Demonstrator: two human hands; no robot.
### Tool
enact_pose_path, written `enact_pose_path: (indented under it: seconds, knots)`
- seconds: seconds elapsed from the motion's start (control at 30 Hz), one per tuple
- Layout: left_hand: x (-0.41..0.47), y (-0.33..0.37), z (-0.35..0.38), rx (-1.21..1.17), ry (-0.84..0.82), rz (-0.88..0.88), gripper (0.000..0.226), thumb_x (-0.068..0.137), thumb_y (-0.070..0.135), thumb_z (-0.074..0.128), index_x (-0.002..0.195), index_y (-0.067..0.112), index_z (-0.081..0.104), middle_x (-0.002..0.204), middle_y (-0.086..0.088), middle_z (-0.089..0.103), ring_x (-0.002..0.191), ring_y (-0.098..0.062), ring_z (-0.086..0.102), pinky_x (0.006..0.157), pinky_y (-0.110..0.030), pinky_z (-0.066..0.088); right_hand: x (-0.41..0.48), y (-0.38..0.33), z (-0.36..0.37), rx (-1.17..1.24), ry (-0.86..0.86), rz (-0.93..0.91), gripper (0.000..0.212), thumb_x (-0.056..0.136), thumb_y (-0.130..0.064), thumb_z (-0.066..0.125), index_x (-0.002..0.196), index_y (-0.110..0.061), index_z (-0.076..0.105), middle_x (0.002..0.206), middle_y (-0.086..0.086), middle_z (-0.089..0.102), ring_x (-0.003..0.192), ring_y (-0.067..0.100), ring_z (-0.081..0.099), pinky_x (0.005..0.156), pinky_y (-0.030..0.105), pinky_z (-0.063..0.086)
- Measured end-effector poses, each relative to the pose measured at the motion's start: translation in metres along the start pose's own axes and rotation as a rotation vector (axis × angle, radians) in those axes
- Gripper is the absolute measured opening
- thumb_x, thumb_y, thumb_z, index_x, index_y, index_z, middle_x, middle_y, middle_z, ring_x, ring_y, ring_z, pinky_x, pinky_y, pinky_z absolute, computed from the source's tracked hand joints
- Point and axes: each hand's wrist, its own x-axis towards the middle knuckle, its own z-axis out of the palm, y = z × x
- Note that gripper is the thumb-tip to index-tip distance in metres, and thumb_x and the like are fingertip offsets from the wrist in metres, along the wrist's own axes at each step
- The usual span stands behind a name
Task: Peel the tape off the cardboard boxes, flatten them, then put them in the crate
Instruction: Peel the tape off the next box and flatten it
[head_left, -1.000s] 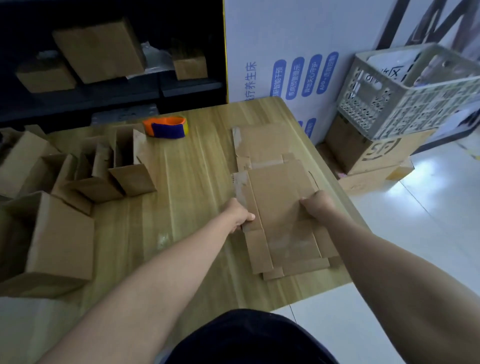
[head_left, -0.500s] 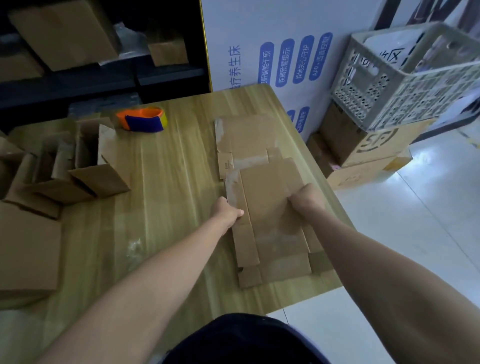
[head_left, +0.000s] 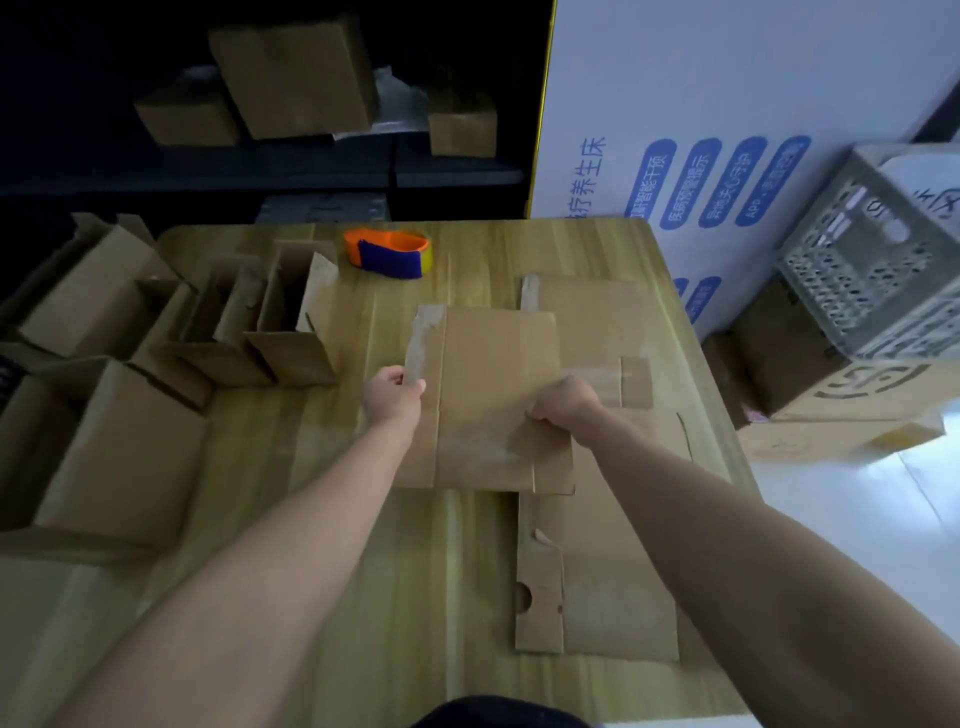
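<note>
A flattened cardboard box (head_left: 488, 395) is lifted off the wooden table (head_left: 415, 571). My left hand (head_left: 392, 392) grips its left edge and my right hand (head_left: 563, 402) grips its right side. Under and behind it lie two more flattened boxes: one near the front right (head_left: 613, 587), one further back (head_left: 597, 312). The grey perforated crate (head_left: 872, 275) sits off the table at the right, on top of stacked brown boxes.
Several unflattened cardboard boxes (head_left: 130, 405) crowd the table's left side. An orange and blue tape dispenser (head_left: 387, 254) rests at the table's back. Brown boxes (head_left: 831, 395) stand on the floor at right, under the crate. Dark shelving with more boxes (head_left: 291, 78) is behind.
Both hands have raised the top flattened box off the pile and moved it left and away from me. The flattened box beneath is now uncovered.
</note>
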Motion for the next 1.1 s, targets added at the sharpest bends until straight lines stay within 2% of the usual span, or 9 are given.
enact_pose_path:
  seconds: [0.1, 0.17, 0.3, 0.47, 0.67, 0.77, 0.9, 1.0, 1.1]
  knots:
    - [0.016, 0.009, 0.006, -0.04, -0.247, -0.099, 0.051, 0.084, -0.004, 0.062, 0.131, 0.014, 0.054, 0.131, -0.006, 0.057, 0.106, -0.02, 0.058, 0.079, -0.024, 0.046, 0.017, -0.006, -0.012, -0.059, 0.097, 0.007, 0.031, 0.093, -0.014, 0.053, 0.117, 0.004, 0.057, 0.111, 0.016, 0.061, 0.109, 0.03, 0.058, 0.086, 0.031, 0.048]
    - [0.019, 0.022, 0.016, -0.017, -0.385, -0.132, 0.057, 0.085, -0.004, 0.061, 0.134, 0.021, 0.051, 0.136, -0.005, 0.052, 0.106, -0.02, 0.057, 0.079, -0.026, 0.048, 0.029, -0.01, -0.026, -0.077, 0.192, -0.005, 0.029, 0.095, -0.012, 0.049, 0.117, 0.006, 0.054, 0.113, 0.018, 0.06, 0.107, 0.031, 0.058, 0.086, 0.032, 0.048]
    - [0.022, 0.048, 0.053, 0.076, -0.349, -0.015, 0.067, 0.081, -0.001, 0.068, 0.14, 0.013, 0.039, 0.142, -0.008, 0.045, 0.122, -0.025, 0.049, 0.089, -0.029, 0.041, 0.06, -0.012, -0.056, -0.008, 0.312, -0.016, 0.037, 0.093, -0.012, 0.053, 0.125, 0.005, 0.049, 0.122, 0.02, 0.057, 0.113, 0.034, 0.054, 0.09, 0.034, 0.044]
    - [0.033, 0.069, 0.108, 0.152, -0.358, 0.078, 0.051, 0.079, 0.005, 0.072, 0.125, 0.009, 0.051, 0.124, -0.009, 0.058, 0.099, -0.02, 0.056, 0.082, -0.029, 0.045, 0.098, 0.009, -0.089, 0.114, 0.4, 0.038, 0.045, 0.09, -0.016, 0.059, 0.13, -0.003, 0.045, 0.126, 0.018, 0.054, 0.115, 0.034, 0.051, 0.092, 0.038, 0.042]
    - [0.043, 0.064, 0.163, 0.463, -0.482, 0.073, 0.056, 0.08, 0.008, 0.072, 0.131, 0.01, 0.049, 0.132, -0.01, 0.053, 0.12, -0.028, 0.051, 0.102, -0.04, 0.042, 0.134, 0.038, -0.1, 0.048, 0.299, 0.125, 0.064, 0.088, -0.027, 0.062, 0.142, -0.013, 0.03, 0.132, 0.013, 0.048, 0.12, 0.031, 0.048, 0.099, 0.042, 0.042]
    - [0.039, 0.056, 0.175, 0.499, -0.409, 0.004, 0.072, 0.081, 0.008, 0.071, 0.142, 0.007, 0.032, 0.139, -0.012, 0.046, 0.125, -0.03, 0.047, 0.099, -0.035, 0.043, 0.144, 0.046, -0.089, -0.07, 0.234, 0.2, 0.068, 0.086, -0.028, 0.064, 0.141, -0.009, 0.03, 0.135, 0.015, 0.044, 0.124, 0.031, 0.044, 0.104, 0.043, 0.037]
    - [0.031, 0.049, 0.183, 0.608, -0.365, 0.051, 0.045, 0.086, 0.009, 0.067, 0.127, 0.001, 0.051, 0.131, -0.013, 0.055, 0.119, -0.029, 0.054, 0.078, -0.026, 0.041, 0.151, 0.052, -0.079, -0.019, 0.351, 0.241, 0.055, 0.088, -0.017, 0.058, 0.135, -0.001, 0.036, 0.133, 0.021, 0.045, 0.122, 0.035, 0.045, 0.101, 0.041, 0.04]
    - [0.026, 0.044, 0.183, 0.675, -0.374, 0.099, 0.048, 0.088, 0.013, 0.066, 0.132, 0.003, 0.049, 0.136, -0.011, 0.052, 0.122, -0.028, 0.051, 0.09, -0.028, 0.043, 0.151, 0.06, -0.083, -0.03, 0.389, 0.216, 0.036, 0.089, -0.013, 0.055, 0.123, -0.003, 0.047, 0.121, 0.018, 0.055, 0.112, 0.033, 0.053, 0.094, 0.04, 0.046]
    - [0.027, 0.038, 0.179, 0.674, -0.42, 0.127, 0.065, 0.085, 0.019, 0.069, 0.141, 0.008, 0.039, 0.144, -0.008, 0.045, 0.129, -0.026, 0.045, 0.102, -0.031, 0.039, 0.149, 0.066, -0.087, -0.044, 0.375, 0.184, 0.032, 0.087, -0.012, 0.058, 0.117, -0.006, 0.049, 0.113, 0.016, 0.058, 0.107, 0.032, 0.056, 0.09, 0.041, 0.049]
